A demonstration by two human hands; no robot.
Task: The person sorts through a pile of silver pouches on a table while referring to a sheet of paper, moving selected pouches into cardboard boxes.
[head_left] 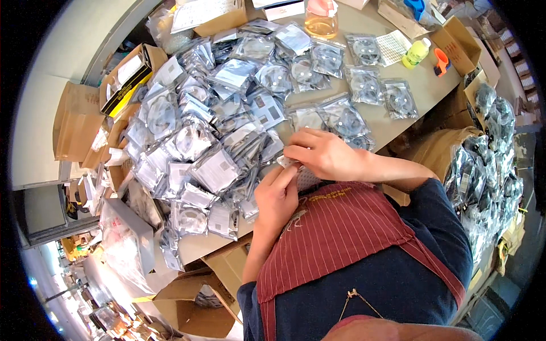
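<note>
On table point(429, 88) — packet heap point(219, 167) beside hands point(276, 196) point(325, 156) pinching pale sheet point(284, 161) — yellow bottle point(416, 54) beyond

We see a grey-beige table point(358, 24) carrying a broad pile of clear plastic bags point(219, 167), which overlap one another, many with white slips and some with coiled tubing inside. Right of the pile, we find three separate bags point(364, 85) lying flat. Farther right of the pile stand a yellow-green bottle point(417, 54) and, just past it, an orange cup-shaped thing point(441, 60); a white printed sheet point(394, 47) lies between the pile and that bottle. At the pile's far edge, we see a pink-topped jar point(321, 24) of amber liquid.
</note>
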